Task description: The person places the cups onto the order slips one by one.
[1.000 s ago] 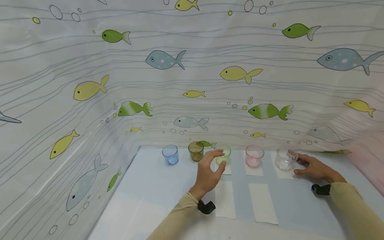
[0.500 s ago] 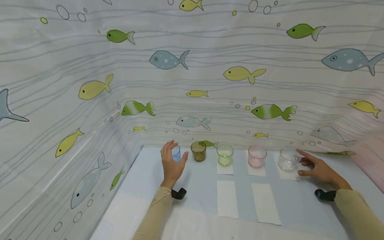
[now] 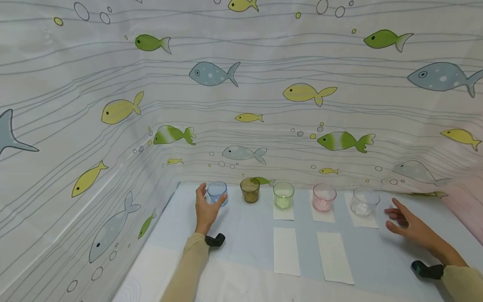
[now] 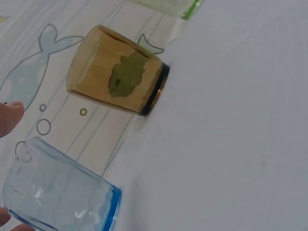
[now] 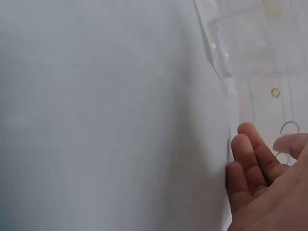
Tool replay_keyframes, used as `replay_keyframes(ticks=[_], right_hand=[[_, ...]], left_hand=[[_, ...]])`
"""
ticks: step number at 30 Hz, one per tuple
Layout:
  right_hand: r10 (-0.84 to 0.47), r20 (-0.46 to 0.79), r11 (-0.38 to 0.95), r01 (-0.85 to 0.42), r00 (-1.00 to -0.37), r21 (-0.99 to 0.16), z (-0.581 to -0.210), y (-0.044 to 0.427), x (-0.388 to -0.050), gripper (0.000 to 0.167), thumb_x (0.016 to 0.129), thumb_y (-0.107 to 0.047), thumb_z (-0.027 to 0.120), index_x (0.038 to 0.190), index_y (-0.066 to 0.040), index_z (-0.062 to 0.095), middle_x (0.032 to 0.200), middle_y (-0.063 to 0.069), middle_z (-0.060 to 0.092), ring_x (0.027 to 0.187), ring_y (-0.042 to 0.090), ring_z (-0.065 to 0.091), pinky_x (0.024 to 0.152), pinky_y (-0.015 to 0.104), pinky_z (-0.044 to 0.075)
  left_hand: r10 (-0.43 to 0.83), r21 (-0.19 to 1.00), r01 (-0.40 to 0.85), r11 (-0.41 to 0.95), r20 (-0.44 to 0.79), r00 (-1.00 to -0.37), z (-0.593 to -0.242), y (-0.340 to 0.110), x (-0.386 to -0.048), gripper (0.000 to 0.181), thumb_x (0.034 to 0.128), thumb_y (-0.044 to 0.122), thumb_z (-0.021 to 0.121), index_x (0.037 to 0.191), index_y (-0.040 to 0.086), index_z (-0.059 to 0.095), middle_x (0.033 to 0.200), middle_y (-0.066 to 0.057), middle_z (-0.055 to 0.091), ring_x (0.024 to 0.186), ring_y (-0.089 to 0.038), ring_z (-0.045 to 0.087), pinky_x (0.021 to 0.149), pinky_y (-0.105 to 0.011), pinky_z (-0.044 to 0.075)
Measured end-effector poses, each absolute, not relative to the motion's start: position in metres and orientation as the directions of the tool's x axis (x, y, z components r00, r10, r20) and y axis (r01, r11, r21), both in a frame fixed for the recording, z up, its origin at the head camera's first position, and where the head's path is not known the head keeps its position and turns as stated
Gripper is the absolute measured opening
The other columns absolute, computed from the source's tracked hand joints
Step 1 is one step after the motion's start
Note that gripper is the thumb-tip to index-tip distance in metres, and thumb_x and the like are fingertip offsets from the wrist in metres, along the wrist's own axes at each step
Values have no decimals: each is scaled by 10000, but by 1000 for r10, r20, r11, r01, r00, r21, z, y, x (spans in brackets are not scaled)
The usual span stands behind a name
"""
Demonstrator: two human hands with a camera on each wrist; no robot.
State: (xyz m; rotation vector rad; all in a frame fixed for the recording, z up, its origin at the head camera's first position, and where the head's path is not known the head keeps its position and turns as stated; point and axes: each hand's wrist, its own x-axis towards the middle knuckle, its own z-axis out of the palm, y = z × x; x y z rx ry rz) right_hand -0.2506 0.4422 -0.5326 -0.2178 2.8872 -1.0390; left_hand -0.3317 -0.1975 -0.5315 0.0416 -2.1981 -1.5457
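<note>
My left hand curves loosely around the blue glass at the far left of the row. In the left wrist view the thumb stands apart from this glass, while fingertips lie close by its lower left side; contact is hard to tell. To its right stands a brown glass. My right hand, fingers relaxed and holding nothing, is to the right of the clear glass, with a gap between them. The right wrist view shows the same clear glass beyond the fingers.
A green glass and a pink glass stand between the brown and clear ones, on white strips. Two more white strips lie nearer on the pale table. A fish-printed curtain rises behind the row.
My left hand has travelled left from the green glass to the blue one and lowered around it. My right hand has drawn back from the clear glass, toward the right and nearer.
</note>
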Motion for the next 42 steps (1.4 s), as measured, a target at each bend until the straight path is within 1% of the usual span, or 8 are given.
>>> replay_keyframes(ticks=[4, 7, 11, 20, 24, 29, 37, 42], right_hand=[[-164, -9, 794, -126, -986, -594, -527, 433, -236, 1034, 1035, -349, 687, 1633, 127, -8, 1497, 382, 431, 1260, 504, 464, 769, 98, 405], [-153, 5, 836, -132, -988, -533, -524, 424, -223, 1035, 997, -384, 734, 1617, 152, 102, 1429, 342, 492, 1203, 486, 485, 848, 304, 518], [-147, 20, 879, -140, -989, -456, -520, 404, -205, 1015, 927, -463, 802, 1571, 142, 301, 1275, 240, 573, 1099, 387, 522, 811, 541, 518], [-339, 107, 807, -347, -935, -477, -512, 326, -187, 1012, 863, -478, 862, 1660, -126, 348, 1229, 24, 535, 1133, 177, 396, 837, 442, 500], [-454, 220, 726, -502, -863, -470, -511, 287, -194, 1061, 810, -510, 894, 1673, -219, 349, 1217, -24, 527, 1088, 86, 385, 818, 317, 464], [-559, 304, 676, -637, -771, -372, -517, 244, -207, 1122, 766, -649, 870, 1666, -212, 364, 1193, -17, 525, 1021, 27, 347, 775, 245, 378], [-597, 182, 685, -614, -782, -392, -522, 209, -218, 1058, 799, -725, 802, 1615, -144, 461, 1145, -23, 503, 995, 83, 383, 779, 254, 387], [-605, 147, 681, -604, -783, -414, -528, 206, -216, 1032, 804, -724, 799, 1596, -139, 491, 1152, -19, 489, 1022, 108, 394, 803, 278, 410]], left_hand=[[-248, 938, 200, 283, 273, -930, -533, -200, -332, 984, 891, 257, 878, 1634, 44, 269, 1689, -230, 340, 1575, -436, 316, 1305, -575, 269], [-223, 954, 173, 246, 230, -947, -538, -202, -333, 992, 900, 245, 872, 1645, 46, 248, 1681, -257, 345, 1560, -462, 333, 1295, -590, 286], [-194, 959, 166, 230, 212, -958, -545, -203, -334, 977, 896, 234, 877, 1637, 45, 269, 1652, -276, 379, 1535, -474, 373, 1282, -578, 323], [-205, 954, 171, 247, 224, -953, -550, -203, -337, 883, 947, 288, 827, 1620, 45, 311, 1613, -252, 443, 1535, -454, 391, 1288, -553, 323], [-214, 952, 171, 254, 228, -950, -549, -205, -339, 885, 944, 325, 829, 1621, 65, 322, 1596, -231, 469, 1517, -434, 422, 1281, -538, 344], [-228, 943, 184, 276, 251, -941, -549, -209, -339, 829, 959, 351, 811, 1605, 85, 365, 1535, -196, 535, 1458, -406, 498, 1258, -527, 384], [-279, 932, 268, 243, 332, -901, -545, -207, -342, 775, 895, 276, 883, 1528, 45, 500, 1456, -208, 614, 1391, -400, 565, 1189, -573, 454], [-313, 938, 311, 154, 344, -885, -538, -206, -342, 755, 881, 246, 896, 1504, 25, 530, 1393, -218, 657, 1325, -374, 627, 1118, -403, 545]])
